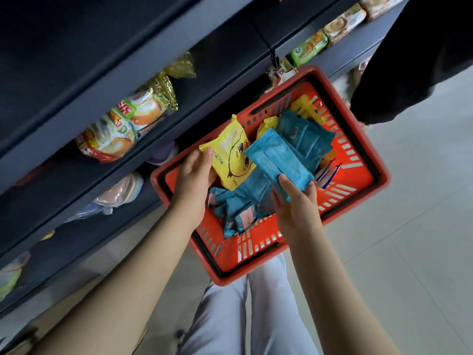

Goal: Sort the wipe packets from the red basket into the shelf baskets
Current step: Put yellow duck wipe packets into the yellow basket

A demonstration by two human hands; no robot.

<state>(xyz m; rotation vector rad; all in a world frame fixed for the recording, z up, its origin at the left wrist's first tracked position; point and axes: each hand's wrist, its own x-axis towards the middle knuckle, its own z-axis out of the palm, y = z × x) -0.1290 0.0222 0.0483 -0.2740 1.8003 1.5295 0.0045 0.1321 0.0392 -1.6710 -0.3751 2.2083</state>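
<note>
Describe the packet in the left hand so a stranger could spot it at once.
Find the red basket beside the dark shelves. Over its shelf-side end the left hand holds a yellow packet by one edge. It is the only yellow packet lifted up and bears a cartoon face, unlike the blue packet in the right hand next to it.

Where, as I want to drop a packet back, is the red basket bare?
The red basket is bare at its right end, beyond the blue packets. Its middle and far side are crowded with yellow packets and blue ones.
</note>
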